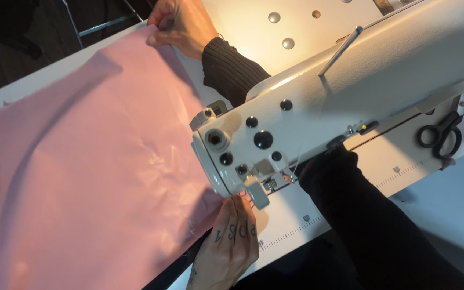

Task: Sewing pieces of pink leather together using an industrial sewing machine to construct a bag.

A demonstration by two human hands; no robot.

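Right hand: grip closed, fingers curled, pinching the far edge of the pink cloth at the back of the counter. Its dark sleeve runs through the gap under the arm of the sewing machine.

Left hand: no pinch. Fingers are straight and pressed together, lying flat on the near edge of the cloth, tips right up at the machine head. The tips are partly hidden by the head, so I can't tell exactly how close they sit to the needle, which is itself out of sight.

Cloth: one big pink sheet spread over the left of the counter, mostly flat with a few creases near the head. Its right edge runs under the head between the two hands.

Further out: printed ruler strip along the counter's front edge, black scissors lying at the base of the machine, well apart from both hands. Warm lamp light on the counter behind the machine.

My read: the step is lining up and tensioning the cloth edge at the foot, one hand behind and one in front. The next feed calls for even pull from the right hand, the edge held straight, and the left fingertips kept clear of the needle.
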